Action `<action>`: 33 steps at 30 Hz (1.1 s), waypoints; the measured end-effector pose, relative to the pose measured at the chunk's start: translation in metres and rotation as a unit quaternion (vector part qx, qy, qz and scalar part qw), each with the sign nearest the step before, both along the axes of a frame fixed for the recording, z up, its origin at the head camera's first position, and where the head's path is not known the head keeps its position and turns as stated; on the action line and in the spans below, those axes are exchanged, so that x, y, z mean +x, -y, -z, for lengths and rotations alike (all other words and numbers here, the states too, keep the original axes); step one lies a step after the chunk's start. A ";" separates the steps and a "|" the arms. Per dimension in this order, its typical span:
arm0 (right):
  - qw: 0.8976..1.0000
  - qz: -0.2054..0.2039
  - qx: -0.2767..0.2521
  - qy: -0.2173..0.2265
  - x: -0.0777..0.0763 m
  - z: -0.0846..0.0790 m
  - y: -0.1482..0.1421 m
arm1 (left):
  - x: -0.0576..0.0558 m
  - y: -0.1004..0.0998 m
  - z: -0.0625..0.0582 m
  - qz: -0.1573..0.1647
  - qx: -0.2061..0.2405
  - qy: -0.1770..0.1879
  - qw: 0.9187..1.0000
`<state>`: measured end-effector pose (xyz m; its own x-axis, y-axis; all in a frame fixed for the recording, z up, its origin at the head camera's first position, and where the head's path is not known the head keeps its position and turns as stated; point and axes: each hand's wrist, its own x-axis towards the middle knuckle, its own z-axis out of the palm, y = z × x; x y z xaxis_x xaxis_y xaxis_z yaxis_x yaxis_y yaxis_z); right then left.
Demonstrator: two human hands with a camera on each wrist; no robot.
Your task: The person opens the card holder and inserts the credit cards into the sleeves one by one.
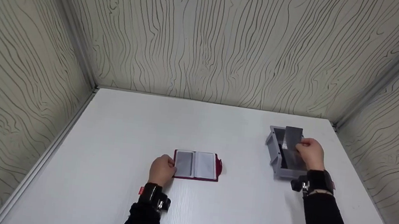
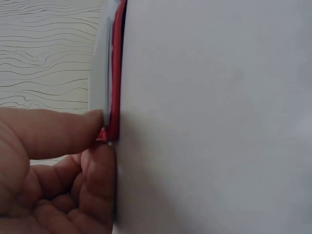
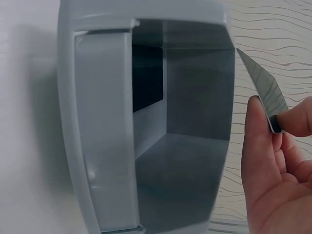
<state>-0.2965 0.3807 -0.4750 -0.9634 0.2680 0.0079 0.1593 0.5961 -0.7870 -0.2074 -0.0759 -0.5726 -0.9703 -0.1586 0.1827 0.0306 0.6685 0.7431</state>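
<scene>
A small red card holder lies spread on the white table, its clear sleeves facing up and its tab to the right. The left sleeve looks darker grey than the right one. My left hand pinches its left edge near the lower corner, with the thumb on top and curled fingers beneath. Over at the right, my right hand holds a thin dark grey card between thumb and fingers, raised above a grey plastic bin. A dark flat piece shows inside the bin.
The white table is bounded by wood-grain patterned panels at the back and both sides. The bin stands near the table's right edge, its walls rising under the right hand.
</scene>
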 end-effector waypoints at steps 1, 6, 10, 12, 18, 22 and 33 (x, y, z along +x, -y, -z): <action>1.000 0.000 0.003 -0.001 0.000 -0.001 0.001 | 0.000 0.000 0.000 0.000 0.002 0.001 1.000; 1.000 -0.010 0.014 -0.009 0.002 -0.008 0.008 | 0.000 0.000 -0.001 -0.001 0.009 0.008 1.000; 0.999 -0.022 0.026 -0.018 0.004 -0.014 0.016 | -0.001 0.000 0.000 0.000 0.012 0.010 1.000; 0.999 -0.028 0.027 -0.022 0.005 -0.018 0.021 | -0.001 0.000 0.000 -0.001 0.013 0.011 1.000; 0.999 -0.047 0.005 -0.017 0.006 -0.026 0.038 | -0.001 0.000 0.000 -0.002 0.011 0.008 1.000; 0.997 -0.073 -0.018 -0.004 0.008 -0.026 0.052 | -0.001 0.000 -0.001 -0.002 0.010 0.012 1.000; 0.994 -0.100 -0.039 -0.029 0.011 -0.012 0.095 | -0.001 0.000 0.001 -0.003 0.015 0.013 1.000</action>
